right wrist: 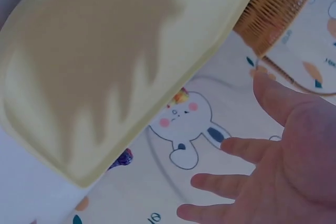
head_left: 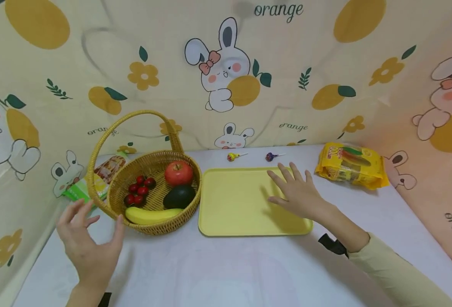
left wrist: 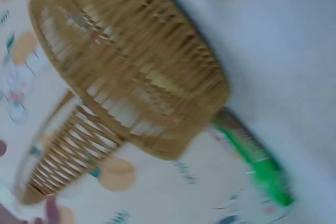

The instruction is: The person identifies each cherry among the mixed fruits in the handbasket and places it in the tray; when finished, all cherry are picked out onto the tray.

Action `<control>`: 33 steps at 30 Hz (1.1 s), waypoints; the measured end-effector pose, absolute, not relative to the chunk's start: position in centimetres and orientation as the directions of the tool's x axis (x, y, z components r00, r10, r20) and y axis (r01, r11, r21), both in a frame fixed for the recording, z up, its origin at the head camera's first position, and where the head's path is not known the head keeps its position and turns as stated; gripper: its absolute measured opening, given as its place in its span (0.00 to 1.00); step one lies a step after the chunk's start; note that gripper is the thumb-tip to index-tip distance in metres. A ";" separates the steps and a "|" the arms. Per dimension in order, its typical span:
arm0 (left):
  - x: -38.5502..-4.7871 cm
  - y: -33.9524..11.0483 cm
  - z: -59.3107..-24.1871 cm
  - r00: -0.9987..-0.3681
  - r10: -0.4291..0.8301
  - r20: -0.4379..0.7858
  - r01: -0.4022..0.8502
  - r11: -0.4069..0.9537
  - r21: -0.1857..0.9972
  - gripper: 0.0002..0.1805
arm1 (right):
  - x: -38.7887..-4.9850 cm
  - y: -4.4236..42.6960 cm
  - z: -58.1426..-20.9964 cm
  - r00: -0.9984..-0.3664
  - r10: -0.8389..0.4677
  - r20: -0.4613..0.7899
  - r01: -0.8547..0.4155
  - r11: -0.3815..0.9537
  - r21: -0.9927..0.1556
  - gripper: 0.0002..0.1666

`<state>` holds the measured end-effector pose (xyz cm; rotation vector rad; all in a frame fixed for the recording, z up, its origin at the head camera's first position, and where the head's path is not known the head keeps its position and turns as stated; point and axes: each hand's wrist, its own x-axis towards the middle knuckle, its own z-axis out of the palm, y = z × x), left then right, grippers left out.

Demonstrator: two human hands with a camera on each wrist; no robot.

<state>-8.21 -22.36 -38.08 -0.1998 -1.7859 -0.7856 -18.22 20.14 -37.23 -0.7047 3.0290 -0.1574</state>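
1. The woven basket (head_left: 155, 229) stood upright toward the tabletop's (head_left: 226, 273) far left corner, its arched handle raised.
2. Inside it, a banana (head_left: 153, 216) lay along the near side, an avocado (head_left: 179, 197) and a red apple (head_left: 178, 173) on the right, and a cluster of cherries (head_left: 143, 191) on the left.
3. The left hand (head_left: 89, 249) was at the basket's near left side, its grip apart, thumb and fingers bent around nothing; whether the thumb touched the rim could not be told.
4. The yellow tray (head_left: 233, 200) lay flat just right of the basket, midway between the tabletop's side edges.
5. The right hand (head_left: 302, 198) hung above the tray's right end, grip apart, fingers spread, casting a shadow on it.
6. Two lollipops, one yellow (head_left: 231, 157) and one purple (head_left: 270, 157), lay between the tray and the tabletop's far edge.
7. A yellow snack bag (head_left: 350, 164) rested by the far right corner; a green package (head_left: 112, 168) lay behind the basket, near the far left corner.
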 end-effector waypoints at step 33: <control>-8.6 -25.7 -42.2 -0.885 -0.377 0.273 0.117 0.386 0.915 0.26 | -27.4 4.9 -33.0 -0.542 -0.821 0.180 -0.545 0.180 -0.819 0.40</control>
